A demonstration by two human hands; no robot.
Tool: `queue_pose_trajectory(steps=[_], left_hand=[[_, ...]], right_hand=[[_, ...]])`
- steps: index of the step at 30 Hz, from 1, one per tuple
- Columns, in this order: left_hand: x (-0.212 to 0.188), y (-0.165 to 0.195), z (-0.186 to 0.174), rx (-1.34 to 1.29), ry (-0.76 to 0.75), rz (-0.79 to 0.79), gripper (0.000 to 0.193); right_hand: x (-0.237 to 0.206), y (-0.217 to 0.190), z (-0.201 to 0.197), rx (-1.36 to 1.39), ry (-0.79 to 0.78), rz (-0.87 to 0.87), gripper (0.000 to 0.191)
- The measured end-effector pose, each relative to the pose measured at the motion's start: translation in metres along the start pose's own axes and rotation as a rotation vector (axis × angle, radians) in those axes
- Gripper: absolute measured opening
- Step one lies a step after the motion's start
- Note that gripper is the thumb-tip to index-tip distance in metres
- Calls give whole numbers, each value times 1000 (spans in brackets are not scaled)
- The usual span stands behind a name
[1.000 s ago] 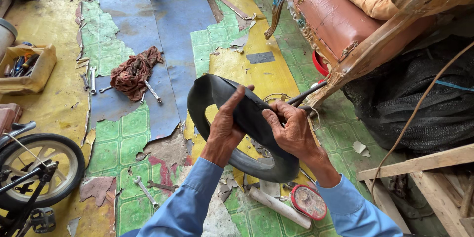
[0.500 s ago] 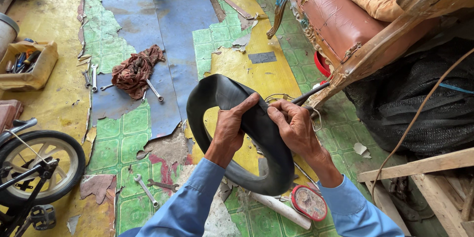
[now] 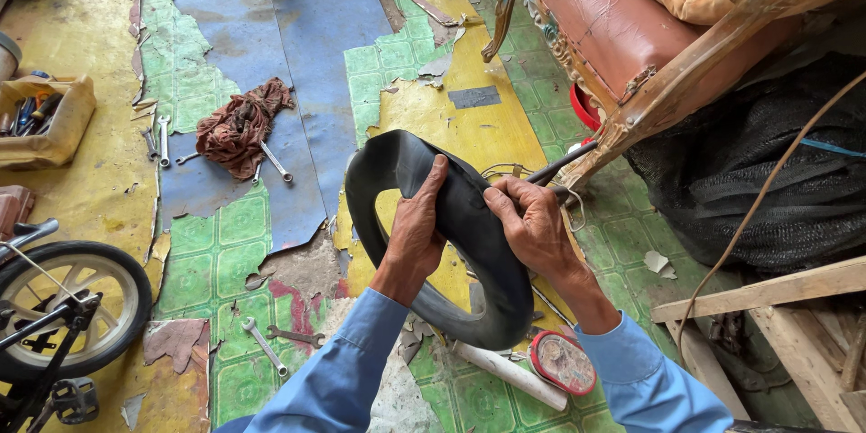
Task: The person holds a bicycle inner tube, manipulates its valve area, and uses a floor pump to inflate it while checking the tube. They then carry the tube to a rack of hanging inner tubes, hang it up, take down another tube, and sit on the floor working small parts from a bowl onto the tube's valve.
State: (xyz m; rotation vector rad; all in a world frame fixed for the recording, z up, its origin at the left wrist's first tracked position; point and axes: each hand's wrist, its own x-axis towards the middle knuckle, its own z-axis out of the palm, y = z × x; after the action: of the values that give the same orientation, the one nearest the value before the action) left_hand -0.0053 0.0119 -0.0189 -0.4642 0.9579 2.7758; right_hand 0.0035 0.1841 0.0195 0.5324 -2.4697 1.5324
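Left hand: fingers clenched round the black inner tube, thumb up its side.
Right hand: fingers pinched tight on the tube's top edge.
Tube: one, held above the floor.
Wrenches: about five on the floor.
Rag: one.

1. Both hands hold a black inner tube: left hand over its middle, right hand pinching its edge.
2. A red rag and wrenches lie on the torn floor.
3. A small wheel stands at the left.
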Motion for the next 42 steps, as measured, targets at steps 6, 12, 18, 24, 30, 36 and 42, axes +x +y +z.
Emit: queue_pose_trajectory(steps=[6,12,18,24,30,36,42], left_hand=[[-4,-3,0,101,-99,56,20],[-10,1,7,119,24,3,23],[-2,-1,-1,72,51,29,19],[12,0,-9,-27,77,26,18],[21,13,-21,-191,-7,-17,15],[25,26,-26,-289,89,8,13],[22,30,-24,-360,112,45,14]], right_hand=[[0,9,2,123,13,133,16],[0,15,9,193,-27,126,12],[3,25,8,362,-94,307,10],[5,39,1,440,-307,449,39],[9,41,-6,341,-415,514,44],[10,38,-6,317,-575,420,34],[5,40,10,315,-452,198,19]])
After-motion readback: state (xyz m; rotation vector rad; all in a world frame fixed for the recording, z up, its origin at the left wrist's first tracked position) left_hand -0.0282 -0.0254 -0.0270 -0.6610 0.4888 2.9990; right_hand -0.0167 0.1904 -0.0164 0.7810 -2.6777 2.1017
